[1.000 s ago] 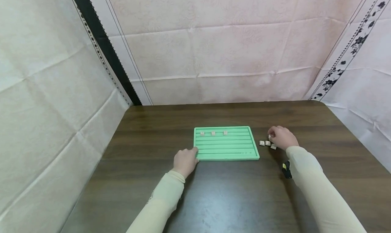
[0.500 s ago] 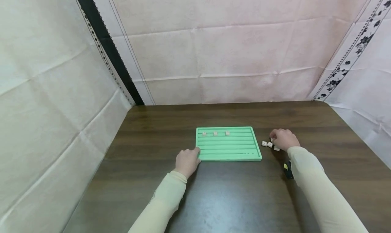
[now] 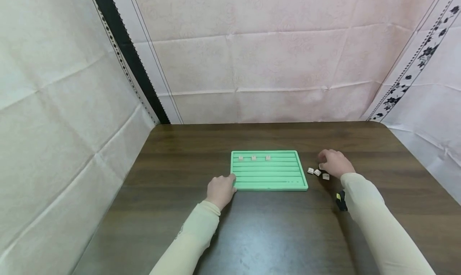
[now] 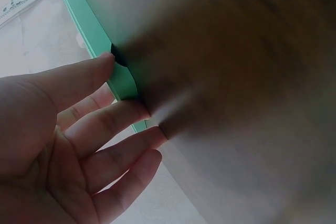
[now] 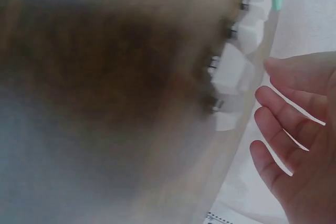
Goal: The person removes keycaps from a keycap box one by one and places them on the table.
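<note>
A pale green ribbed tray [image 3: 268, 179] lies on the table, with three small white keycaps [image 3: 268, 157] along its far row. My left hand [image 3: 220, 190] holds the tray's near left corner; in the left wrist view the thumb lies at the green edge [image 4: 86, 27] and the fingers are at the corner's other side. To the right of the tray, my right hand [image 3: 335, 163] hovers beside several loose white keycaps [image 3: 310, 171]. The right wrist view shows its fingers extended and apart from the row of keycaps [image 5: 231, 72], which have dark marks. One keycap [image 3: 321, 166] sits right by its fingertips.
The dark wooden table [image 3: 259, 235] has its far edge against a pale cloth hanging [image 3: 281, 67]. More cloth hangs at the left [image 3: 72, 127] and at the right, with a floral border [image 3: 392, 99]. A black wrist strap [image 3: 341, 201] is at the right sleeve.
My right hand has lowered a keycap toward the others and its fingers have loosened. The loose keycaps have shifted and turned slightly. My left hand stays at the tray's corner.
</note>
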A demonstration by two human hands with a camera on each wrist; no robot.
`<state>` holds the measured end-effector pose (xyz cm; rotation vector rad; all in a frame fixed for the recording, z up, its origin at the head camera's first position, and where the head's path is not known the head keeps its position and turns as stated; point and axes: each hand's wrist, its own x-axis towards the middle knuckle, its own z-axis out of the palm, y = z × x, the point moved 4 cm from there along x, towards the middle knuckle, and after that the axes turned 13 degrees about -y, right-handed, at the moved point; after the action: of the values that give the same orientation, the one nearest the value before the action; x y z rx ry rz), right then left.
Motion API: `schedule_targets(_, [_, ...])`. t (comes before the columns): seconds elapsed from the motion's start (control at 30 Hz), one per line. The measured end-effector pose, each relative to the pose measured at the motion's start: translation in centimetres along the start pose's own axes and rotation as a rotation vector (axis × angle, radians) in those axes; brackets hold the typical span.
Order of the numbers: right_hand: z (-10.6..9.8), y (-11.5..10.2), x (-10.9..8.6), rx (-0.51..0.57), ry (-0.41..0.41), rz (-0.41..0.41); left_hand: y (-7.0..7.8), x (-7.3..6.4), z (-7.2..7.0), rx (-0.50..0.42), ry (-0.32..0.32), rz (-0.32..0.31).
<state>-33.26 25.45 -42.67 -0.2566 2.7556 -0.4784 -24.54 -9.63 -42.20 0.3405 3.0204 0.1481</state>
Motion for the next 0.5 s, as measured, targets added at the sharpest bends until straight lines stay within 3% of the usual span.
schedule_targets(0.27, [-1.1, -2.2, 0.4, 0.011, 0.043, -0.014, -0.2, 0.1, 0.0, -0.005, -0.007, 0.004])
schedule_targets(0.5, [-0.8, -3.6, 1.2, 0.021, 0.035, -0.051, 0.0, 0.0, 0.0, -0.011, 0.001, 0.010])
